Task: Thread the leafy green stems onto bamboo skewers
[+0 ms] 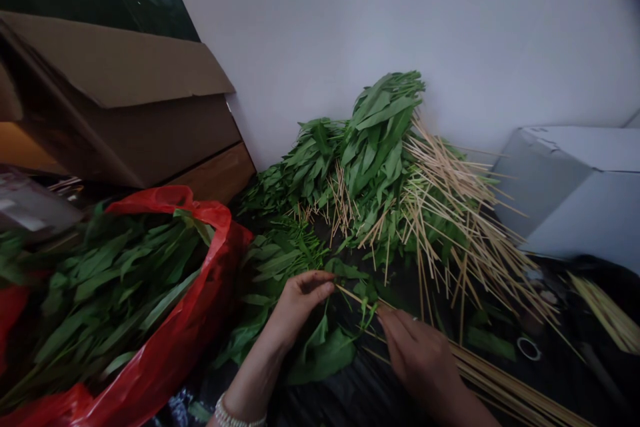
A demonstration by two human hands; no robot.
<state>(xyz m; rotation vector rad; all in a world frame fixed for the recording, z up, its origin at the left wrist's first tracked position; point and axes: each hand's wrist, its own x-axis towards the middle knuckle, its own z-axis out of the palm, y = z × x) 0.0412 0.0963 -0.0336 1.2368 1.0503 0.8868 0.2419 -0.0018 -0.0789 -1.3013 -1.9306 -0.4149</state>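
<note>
A thin bamboo skewer [351, 294] stretches between my two hands, with leafy green stems [369, 288] around it near my right fingers. The thumb and fingers of my left hand [306, 299] are pinched at the skewer's left end. My right hand [419, 352] is closed around its other end, which the fingers hide. Below my hands lies a broad green leaf [325, 355]. Cut greens [280, 253] are spread just beyond my left hand. A bundle of loose skewers [505, 380] rests under and to the right of my right hand.
Against the wall stand leafy bunches on skewers [380, 133], their sticks [465, 213] jutting right. A red plastic bag [220, 247] full of leaves is on the left, with a cardboard box [150, 127] behind. At right are a white box [575, 193] and a tape roll [529, 349].
</note>
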